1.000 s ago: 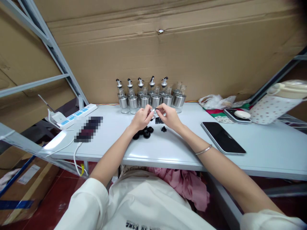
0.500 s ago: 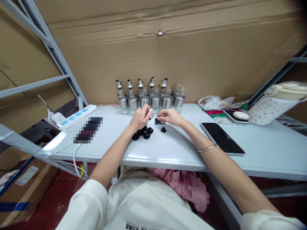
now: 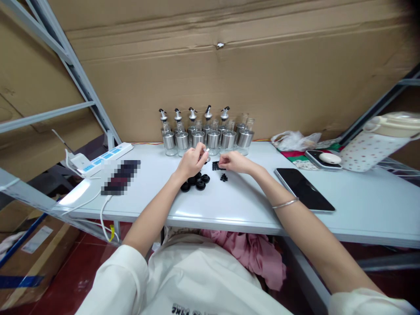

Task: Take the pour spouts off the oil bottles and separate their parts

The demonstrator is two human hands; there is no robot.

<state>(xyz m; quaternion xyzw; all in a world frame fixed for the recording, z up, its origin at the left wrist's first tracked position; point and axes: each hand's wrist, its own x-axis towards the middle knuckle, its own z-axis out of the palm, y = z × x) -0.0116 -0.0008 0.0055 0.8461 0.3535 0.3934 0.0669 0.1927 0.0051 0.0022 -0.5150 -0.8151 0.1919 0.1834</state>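
My left hand point(image 3: 193, 161) is closed around a small silvery piece point(image 3: 206, 151), above the table and just behind the round black caps point(image 3: 200, 184). To the right, my right hand point(image 3: 233, 161) has its fingertips pinched at the right side of a cluster of small black parts point(image 3: 215, 166); whatever is between them is too small to make out. A little pile of tiny black pieces point(image 3: 223, 177) lies in front of that cluster. Behind both hands stand glass bottles with steel sleeves point(image 3: 213, 139), several of the back ones topped with pourer spouts point(image 3: 208, 114).
On the right lie a black-screened tablet point(image 3: 305, 189), a phone with a white oval case point(image 3: 329, 158) and a dotted jug point(image 3: 364, 144). A power strip point(image 3: 110, 158) and a pixelated object point(image 3: 120, 177) sit on the left. Cardboard point(image 3: 229, 78) stands behind the bottles.
My right hand has shifted slightly right, uncovering more of the small black parts. My left hand has stayed nearly in place, still holding the silvery piece.
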